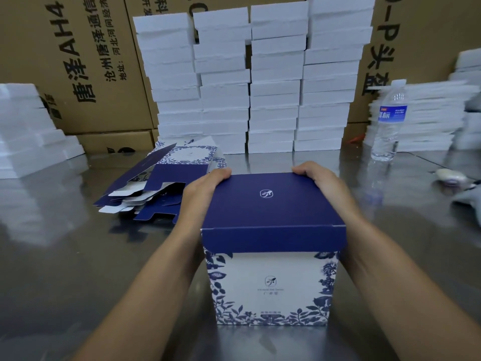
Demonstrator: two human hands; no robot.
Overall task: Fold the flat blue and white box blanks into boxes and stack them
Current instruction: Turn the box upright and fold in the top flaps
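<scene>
- Folded box (273, 282): stands upright on the desk (65, 256) at lower centre of the frame. It has a dark blue top with a small white emblem, and its front flap lies down over a white face bordered with blue flowers. The near bottom edge sits close to the lower edge of the frame.
- Left hand (205, 188): lies along the box's left side, its grip closed, with the fingers curled over the far left corner of the blue top.
- Right hand (320, 183): lies along the box's right side, its grip closed likewise on the far right corner of the top.
- Open room: bare steel shows at lower left and lower right of the box, and in a strip between the box and the white stacks behind.
- Flat blanks (161, 183): a loose, fanned pile left of centre, just beside the left hand, with blue and white-printed sides mixed and the edges uneven.
- White block stacks (260, 87): four tall columns at upper centre, on the desk's far side; what they contain cannot be told.
- Further white stacks: left edge (26, 126) and right edge (429, 118), both blurred.
- Water bottle (389, 121): clear, upright, with a blue label, at right of centre, apart from the box.
- Brown cartons (86, 61): printed in black and lining the back.
- Desk surface: grey reflective metal.
</scene>
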